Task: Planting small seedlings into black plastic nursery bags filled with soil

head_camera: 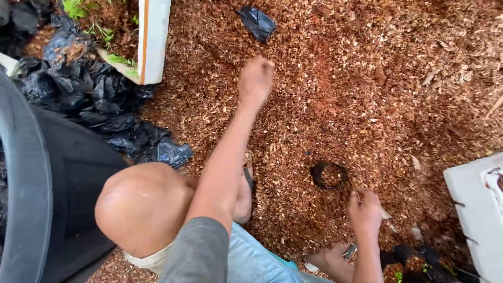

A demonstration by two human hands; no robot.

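I squat over a wide bed of reddish-brown wood chips (367,94). My left hand (255,78) reaches far forward, seen from the back, with its fingers curled down into the chips. A small black planting bag (330,175) stands half sunk in the chips with its mouth open and chips inside. My right hand (365,212) rests just right of and below the bag, fingers bent, fingertips close to its near rim. Whether they pinch the rim is hidden. My bare left knee (141,204) and a sandalled foot (245,194) are below the left arm.
A heap of crumpled black plastic bags (99,99) lies at the left beside a dark round tub (31,183). A white board (153,36) stands at the top. One loose black bag (257,22) lies on the chips. A white container (477,209) sits at the right edge.
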